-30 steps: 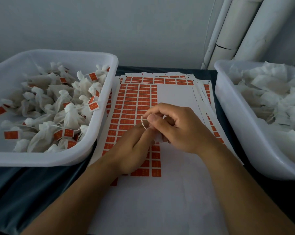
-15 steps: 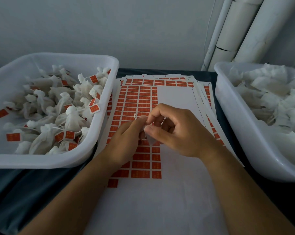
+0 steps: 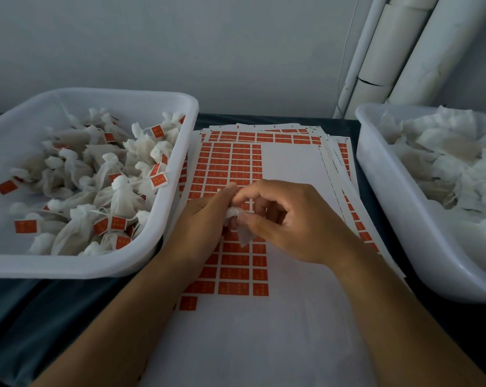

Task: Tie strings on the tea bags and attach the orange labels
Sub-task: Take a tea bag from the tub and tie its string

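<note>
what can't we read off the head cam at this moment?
- Tea bag: mostly covered by left hand and right hand; knot state unknown.
- String: too thin, hidden between fingers.
- Label print: too small.
- Right tub: cut off by the frame edge.

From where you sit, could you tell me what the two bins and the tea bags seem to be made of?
Left bin and right bin: probably plastic, white, smooth and slightly translucent, with rounded moulded rims. Tea bags: seemingly thin nonwoven or filter paper, matte white, crumpled and gathered at the neck; the exact fibre cannot be told.
</note>
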